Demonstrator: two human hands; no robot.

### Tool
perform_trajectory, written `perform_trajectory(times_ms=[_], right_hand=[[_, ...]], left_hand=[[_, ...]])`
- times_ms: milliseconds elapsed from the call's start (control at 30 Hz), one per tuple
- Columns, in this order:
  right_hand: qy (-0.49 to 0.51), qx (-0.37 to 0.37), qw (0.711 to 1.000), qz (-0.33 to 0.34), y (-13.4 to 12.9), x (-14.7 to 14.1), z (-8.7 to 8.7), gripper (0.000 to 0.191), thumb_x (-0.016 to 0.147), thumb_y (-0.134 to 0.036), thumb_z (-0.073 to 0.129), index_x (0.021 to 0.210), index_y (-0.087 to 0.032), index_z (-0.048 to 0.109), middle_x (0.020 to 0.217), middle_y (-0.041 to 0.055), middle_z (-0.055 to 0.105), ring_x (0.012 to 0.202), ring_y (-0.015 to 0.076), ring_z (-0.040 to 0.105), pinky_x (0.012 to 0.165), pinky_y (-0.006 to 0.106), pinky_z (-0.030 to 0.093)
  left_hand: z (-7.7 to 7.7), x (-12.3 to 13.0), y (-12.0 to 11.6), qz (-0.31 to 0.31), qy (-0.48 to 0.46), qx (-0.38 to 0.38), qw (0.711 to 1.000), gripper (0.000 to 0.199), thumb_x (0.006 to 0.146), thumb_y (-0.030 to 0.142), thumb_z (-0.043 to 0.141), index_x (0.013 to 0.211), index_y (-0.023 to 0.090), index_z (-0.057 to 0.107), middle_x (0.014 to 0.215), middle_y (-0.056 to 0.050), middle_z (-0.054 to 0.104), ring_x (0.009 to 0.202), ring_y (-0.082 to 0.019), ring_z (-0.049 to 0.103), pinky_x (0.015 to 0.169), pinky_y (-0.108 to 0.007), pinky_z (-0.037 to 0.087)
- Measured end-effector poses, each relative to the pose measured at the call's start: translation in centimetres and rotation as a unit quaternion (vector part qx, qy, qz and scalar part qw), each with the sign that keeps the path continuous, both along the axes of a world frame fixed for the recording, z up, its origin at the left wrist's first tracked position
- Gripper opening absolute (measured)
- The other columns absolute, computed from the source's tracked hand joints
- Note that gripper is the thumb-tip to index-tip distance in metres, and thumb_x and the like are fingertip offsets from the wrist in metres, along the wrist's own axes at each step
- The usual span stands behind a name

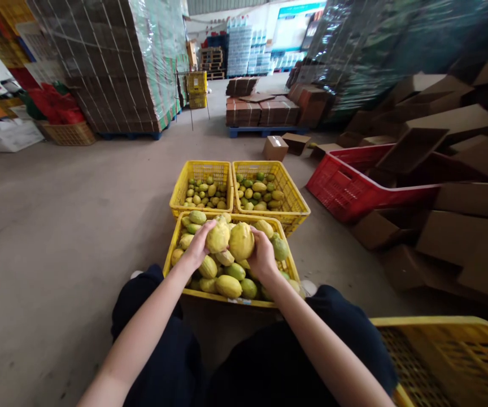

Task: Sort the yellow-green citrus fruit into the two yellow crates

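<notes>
My left hand (199, 247) is closed around a lumpy, yellow oval fruit (217, 236). In my right hand (263, 253) is a second yellow fruit (241, 241), rounder and faintly ribbed. The two are held side by side, nearly touching, over the near yellow crate (231, 301). Many similar yellow and green fruits (229, 286) fill that crate, partly hidden under my hands and forearms. The kind of fruit is not certain from this view.
Behind stand two yellow crates, the left one (174, 198) and the right one (297, 198), holding smaller-looking fruit. A red crate (337, 192) and piled cardboard boxes (456, 243) are on the right. Another yellow crate (430, 322) is beside my right leg. Wrapped pallet stacks (100, 68) stand farther off.
</notes>
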State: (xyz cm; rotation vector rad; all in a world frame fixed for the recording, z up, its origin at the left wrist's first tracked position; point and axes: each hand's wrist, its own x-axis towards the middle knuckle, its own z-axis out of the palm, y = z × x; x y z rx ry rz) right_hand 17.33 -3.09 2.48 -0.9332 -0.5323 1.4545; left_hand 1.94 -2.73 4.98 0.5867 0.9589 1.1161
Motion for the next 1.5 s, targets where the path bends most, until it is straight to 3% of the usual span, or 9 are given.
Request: perform_trajectory(times_ms=[233,467,633,800,933,1033,1233,1367,1500], right_hand=[[0.155,-0.063,0.984,0.062,-0.2,0.3,2.5,0.022,0.083,-0.039,0.062,0.095,-0.02,0.066,0.073,0.0023,0.072,0.068,0.0218,0.069,0.06,0.034,0.059],[0.246,-0.119,0.96,0.053,-0.2,0.3,2.5,0.028,0.086,-0.043,0.057,0.098,-0.02,0.067,0.076,0.0056,0.075,0.062,0.0217,0.068,0.051,0.033,0.058],[0.158,-0.057,0.984,0.065,-0.4,-0.1,2.4,0.032,0.077,-0.045,0.065,0.095,-0.019,0.067,0.082,0.0064,0.075,0.074,0.026,0.072,0.056,0.036,0.059],[-0.039,0.057,0.997,-0.035,-0.9,-0.7,2.1,0.034,0.073,-0.047,0.072,0.095,-0.022,0.069,0.096,0.0045,0.075,0.095,0.0264,0.07,0.081,0.039,0.06],[-0.249,0.192,0.946,-0.074,-1.4,-1.0,1.4,0.037,0.077,-0.044,0.074,0.108,-0.024,0.071,0.113,0.0065,0.073,0.11,0.0277,0.066,0.103,0.047,0.05],[-0.317,0.23,0.916,-0.089,-1.6,-1.1,0.8,0.036,0.077,-0.04,0.075,0.111,-0.026,0.07,0.115,0.0067,0.073,0.111,0.0292,0.064,0.107,0.05,0.047],[-0.26,0.205,0.935,-0.126,-2.1,-1.1,1.4,0.027,0.074,-0.026,0.079,0.101,-0.027,0.074,0.105,0.0022,0.072,0.104,0.0227,0.063,0.107,0.039,0.045],[-0.244,0.208,0.937,-0.138,-2.4,-0.9,1.8,0.029,0.072,-0.022,0.08,0.099,-0.027,0.075,0.104,0.0027,0.071,0.104,0.0229,0.061,0.107,0.037,0.044],[-0.282,0.207,0.927,-0.136,-2.5,-0.7,1.5,0.028,0.077,-0.024,0.077,0.103,-0.031,0.072,0.107,0.0001,0.069,0.107,0.022,0.059,0.111,0.038,0.041]], left_hand=[[1.3,-0.4,0.1,0.022,-0.14,-0.062,0.988,0.03,0.091,0.039,0.055,0.102,0.015,0.068,0.084,-0.008,0.074,0.081,-0.024,0.075,0.074,-0.036,0.064],[0.7,-0.2,0.2,0.02,-0.161,-0.056,0.985,0.033,0.087,0.047,0.06,0.088,0.015,0.067,0.075,-0.005,0.072,0.07,-0.02,0.073,0.067,-0.031,0.062],[-0.3,0.8,0.4,0.137,-0.098,0.026,0.985,0.032,0.078,0.048,0.067,0.083,0.017,0.067,0.075,-0.004,0.072,0.081,-0.023,0.075,0.073,-0.03,0.06],[-1.6,1.0,0.5,0.245,0.059,0.132,0.959,0.03,0.081,0.047,0.063,0.079,0.018,0.07,0.083,-0.004,0.074,0.09,-0.02,0.072,0.086,-0.028,0.054],[-1.8,1.5,-0.4,0.235,0.167,0.211,0.934,0.03,0.088,0.043,0.054,0.079,0.02,0.072,0.086,-0.006,0.073,0.09,-0.022,0.068,0.087,-0.031,0.052],[-1.7,2.0,-1.2,0.235,0.181,0.215,0.931,0.026,0.091,0.036,0.053,0.08,0.021,0.071,0.09,-0.006,0.072,0.094,-0.024,0.066,0.092,-0.034,0.05],[-1.4,2.4,-2.5,0.168,0.131,0.199,0.957,0.01,0.087,0.02,0.064,0.091,0.024,0.071,0.105,-0.003,0.071,0.118,-0.022,0.058,0.108,-0.027,0.04],[-1.1,2.0,-2.8,0.127,0.072,0.191,0.971,0.02,0.08,0.013,0.071,0.096,0.025,0.071,0.115,-0.004,0.069,0.132,-0.024,0.051,0.109,-0.028,0.041],[-0.7,1.9,-2.7,0.118,0.081,0.212,0.967,0.029,0.072,0.009,0.079,0.096,0.023,0.073,0.11,-0.004,0.07,0.126,-0.023,0.056,0.105,-0.025,0.043]])
